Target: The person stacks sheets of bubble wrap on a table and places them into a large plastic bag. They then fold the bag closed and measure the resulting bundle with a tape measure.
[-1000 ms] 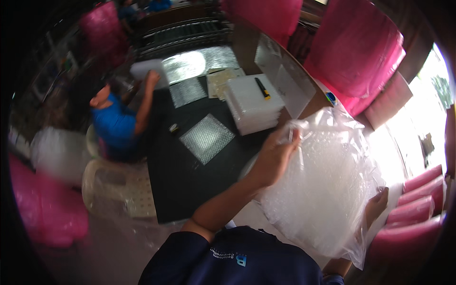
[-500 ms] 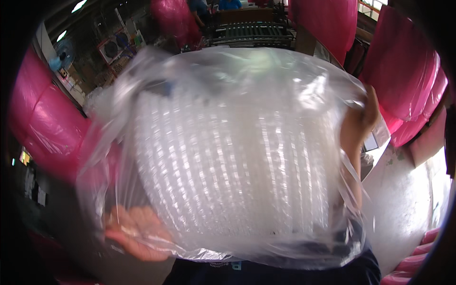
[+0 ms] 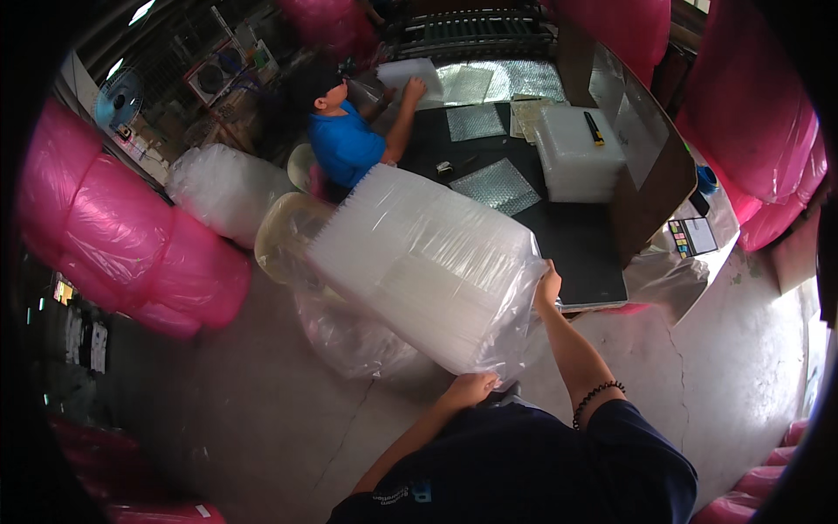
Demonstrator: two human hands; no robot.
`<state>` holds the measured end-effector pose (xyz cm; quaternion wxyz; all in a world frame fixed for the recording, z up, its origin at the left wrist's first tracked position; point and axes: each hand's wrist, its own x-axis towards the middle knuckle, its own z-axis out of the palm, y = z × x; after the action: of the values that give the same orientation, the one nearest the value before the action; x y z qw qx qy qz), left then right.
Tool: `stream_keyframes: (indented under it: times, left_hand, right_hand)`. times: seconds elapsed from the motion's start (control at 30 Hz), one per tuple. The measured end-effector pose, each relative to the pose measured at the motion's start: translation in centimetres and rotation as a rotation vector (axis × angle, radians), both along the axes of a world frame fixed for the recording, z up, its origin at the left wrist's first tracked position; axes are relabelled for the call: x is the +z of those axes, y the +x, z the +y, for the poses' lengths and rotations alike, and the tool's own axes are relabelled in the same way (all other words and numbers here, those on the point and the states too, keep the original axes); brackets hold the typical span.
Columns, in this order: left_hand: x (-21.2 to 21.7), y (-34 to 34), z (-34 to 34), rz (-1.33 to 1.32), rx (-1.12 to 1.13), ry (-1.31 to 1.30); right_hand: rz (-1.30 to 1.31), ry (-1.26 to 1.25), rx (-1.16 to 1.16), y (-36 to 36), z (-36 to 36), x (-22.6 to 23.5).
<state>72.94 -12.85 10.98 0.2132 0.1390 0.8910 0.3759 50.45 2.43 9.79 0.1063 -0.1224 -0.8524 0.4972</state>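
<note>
Concrete floor, frame centre: left hand and right hand grip a bagged stack of clear sheets; supporting both end corners should keep it level.

Both hands grip clear bag of stacked white sheets: left hand at lower corner, right hand at right edge. Seated person in blue shirt at black worktop far edge.

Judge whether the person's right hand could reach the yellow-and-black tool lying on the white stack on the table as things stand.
Probably not. The right hand grips the big clear bag of white sheets, and the tool lies well beyond it on the white stack across the dark table.
</note>
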Motion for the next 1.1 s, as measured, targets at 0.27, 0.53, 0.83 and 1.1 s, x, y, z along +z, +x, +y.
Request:
stream_keyframes:
  times: [0.27, 0.53, 0.83, 1.1]
  left_hand:
    - [14.0, -9.2, 4.5, 0.606, 0.086, -0.054]
    - [9.4, -16.7, 6.4, 0.347, 0.008, -0.401]
    - [9.4, -20.8, 4.6, 0.054, -0.022, 0.335]
    - [5.2, -20.5, 4.3, -0.267, -0.072, 0.662]
  right_hand:
    - [-0.060, -0.133, -0.396, 3.7, 1.8, -7.6]
    - [0.062, -0.411, 0.553, 7.2, 2.1, -6.8]
    - [-0.111, 0.195, 0.952, 2.6, 4.6, -2.3]
    - [0.023, 0.041, 0.781, 3.1, -1.0, -0.5]
